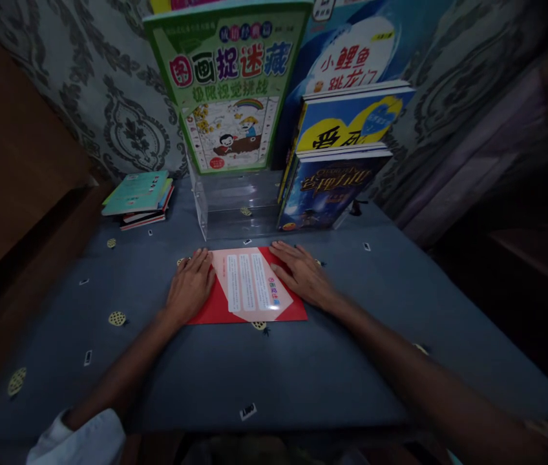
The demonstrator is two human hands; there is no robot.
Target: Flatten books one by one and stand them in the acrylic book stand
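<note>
Resting both hands point(190, 284) point(299, 274) on a red-and-pink book point(247, 284)

I can't read the small print on the red booklet point(249, 284); my left hand point(191, 284) and right hand point(303, 274) cover parts of its sides. My view's top cuts off the tall blue book point(412, 42). The navy book point(327, 197) hides the yellow-and-blue book's point(322, 115) lower part. The black object point(357, 207) is too small to identify.
</note>
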